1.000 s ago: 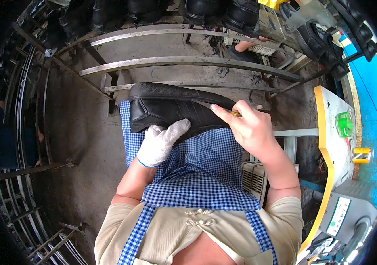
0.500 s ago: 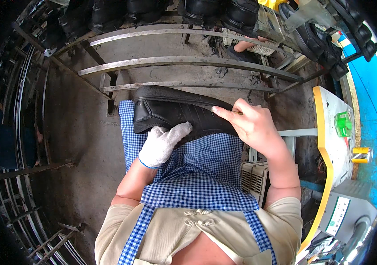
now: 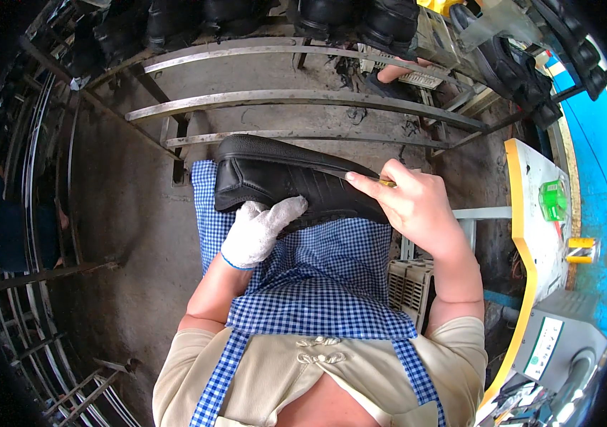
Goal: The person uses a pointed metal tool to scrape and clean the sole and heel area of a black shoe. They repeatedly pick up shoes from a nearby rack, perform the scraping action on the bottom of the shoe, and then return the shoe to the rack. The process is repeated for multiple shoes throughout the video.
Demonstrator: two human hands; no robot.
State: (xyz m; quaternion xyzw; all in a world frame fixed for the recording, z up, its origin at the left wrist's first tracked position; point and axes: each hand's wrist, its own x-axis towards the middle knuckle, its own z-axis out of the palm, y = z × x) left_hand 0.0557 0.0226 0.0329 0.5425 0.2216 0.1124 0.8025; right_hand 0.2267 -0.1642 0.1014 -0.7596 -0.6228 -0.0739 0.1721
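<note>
A black leather shoe point(image 3: 310, 186) lies on its side above my lap, its thick sole toward the far side and its heel at the left. My left hand point(image 3: 257, 231), in a white knit glove, is closed on the shoe near the heel, thumb on the upper and fingers hidden in or behind it. My bare right hand point(image 3: 411, 203) is closed on a thin tool with a yellowish part point(image 3: 387, 183) showing between the fingers. Its index finger points along the seam between sole and upper. Most of the tool is hidden, so its kind is unclear.
A metal rack point(image 3: 303, 99) stands ahead, with several black shoes point(image 3: 239, 16) along its top. At the right are a white table with a yellow edge point(image 3: 520, 235), a green plastic container point(image 3: 552, 200) and a grey machine point(image 3: 556, 341). A beige crate point(image 3: 409, 288) stands beside my lap.
My right hand has shifted slightly to the right along the seam, and more of the tool's yellowish part shows. The left hand and shoe have barely moved.
</note>
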